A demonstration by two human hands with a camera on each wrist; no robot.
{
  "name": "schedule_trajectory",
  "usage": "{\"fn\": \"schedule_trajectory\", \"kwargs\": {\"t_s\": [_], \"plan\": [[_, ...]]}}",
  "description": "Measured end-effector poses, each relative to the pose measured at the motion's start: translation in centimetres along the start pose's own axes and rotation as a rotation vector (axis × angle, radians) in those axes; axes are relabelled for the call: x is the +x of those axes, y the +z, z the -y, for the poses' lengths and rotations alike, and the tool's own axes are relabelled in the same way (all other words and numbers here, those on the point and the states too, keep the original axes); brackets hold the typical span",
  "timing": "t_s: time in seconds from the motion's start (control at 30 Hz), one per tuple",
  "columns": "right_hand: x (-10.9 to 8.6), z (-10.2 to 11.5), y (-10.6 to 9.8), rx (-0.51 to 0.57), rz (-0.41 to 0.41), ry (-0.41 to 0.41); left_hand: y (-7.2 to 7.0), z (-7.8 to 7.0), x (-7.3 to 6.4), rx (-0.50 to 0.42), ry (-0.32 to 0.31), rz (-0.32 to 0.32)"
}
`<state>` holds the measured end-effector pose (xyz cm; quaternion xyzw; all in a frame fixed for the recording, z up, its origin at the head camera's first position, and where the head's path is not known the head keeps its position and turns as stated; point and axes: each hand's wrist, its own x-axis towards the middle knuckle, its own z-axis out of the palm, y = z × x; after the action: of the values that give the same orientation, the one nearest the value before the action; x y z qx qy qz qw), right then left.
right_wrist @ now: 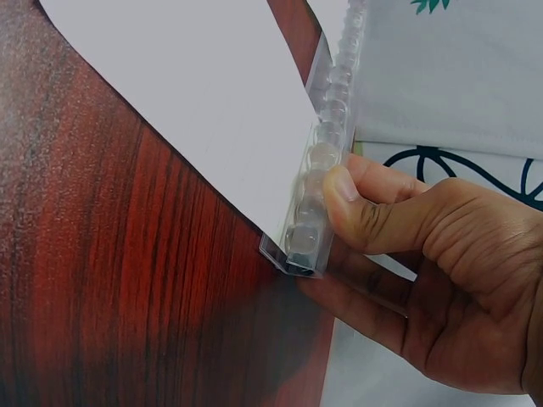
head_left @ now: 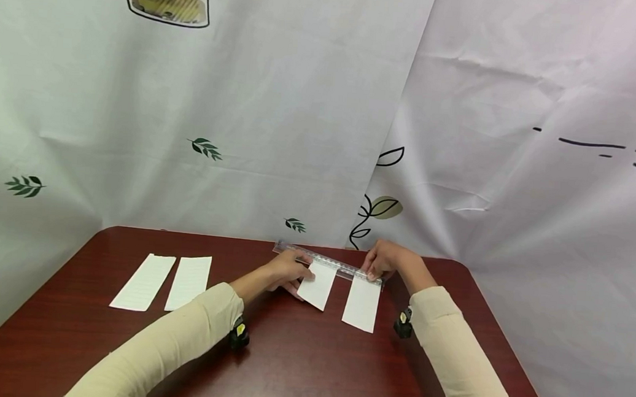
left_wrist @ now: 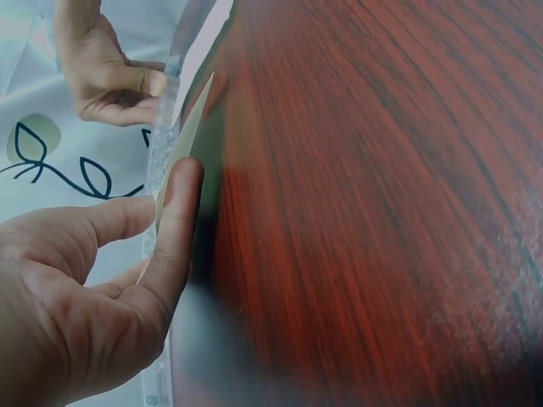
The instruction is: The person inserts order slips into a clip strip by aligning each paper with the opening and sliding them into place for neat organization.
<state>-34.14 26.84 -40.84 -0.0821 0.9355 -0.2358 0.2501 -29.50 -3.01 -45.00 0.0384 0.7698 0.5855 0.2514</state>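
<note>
Nearest the camera, two long cream sleeves (head_left: 163,347), with small black wrist-worn devices (head_left: 239,335) beneath the cuffs. Left arm slanting in from the lower left; right arm reaching up from the lower right, wrist bent inward near the far edge of a dark reddish-brown wood-grain table (head_left: 311,370). Left hand (head_left: 289,271) with thumb and fingers only slightly parted, pinching a small white rectangular sheet of paper (head_left: 318,289) by its left side, tilted up off the tabletop. Right hand (head_left: 385,261) gripping the right end of a long, clear, bumpy plastic strip (head_left: 343,269), thumb pressed on the bumpy face, other fingers around the back. Strip lying slantwise near the far edge, along the tops of the held sheet and of a second white rectangular sheet (head_left: 362,303) just below the right hand. Well apart to the left, side by side on the table, two more white paper rectangles (head_left: 189,282). Behind, a white fabric backdrop (head_left: 314,100) printed with green leaf sprigs and black line drawings.
</note>
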Motion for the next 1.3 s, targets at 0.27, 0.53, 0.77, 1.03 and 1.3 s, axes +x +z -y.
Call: {"fn": "schedule_trajectory", "kwargs": {"t_s": [0.27, 0.53, 0.77, 1.03, 1.3], "plan": [[-0.1, 0.0, 0.1, 0.004, 0.000, 0.005, -0.4, 0.3, -0.1, 0.010, 0.000, 0.002], [-0.1, -0.1, 0.2, 0.019, -0.001, 0.009, -0.4, 0.8, 0.2, -0.009, -0.001, -0.005], [0.0, -0.1, 0.0, 0.005, 0.009, 0.004, -0.5, 0.6, 0.2, -0.077, -0.017, 0.003], [0.2, -0.1, -0.4, 0.001, 0.014, 0.019, 0.0, 0.3, 0.8, -0.105, -0.006, 0.006], [0.3, 0.0, -0.3, -0.003, 0.024, 0.023, 1.0, 0.3, 1.0, -0.077, -0.011, 0.022]]}}
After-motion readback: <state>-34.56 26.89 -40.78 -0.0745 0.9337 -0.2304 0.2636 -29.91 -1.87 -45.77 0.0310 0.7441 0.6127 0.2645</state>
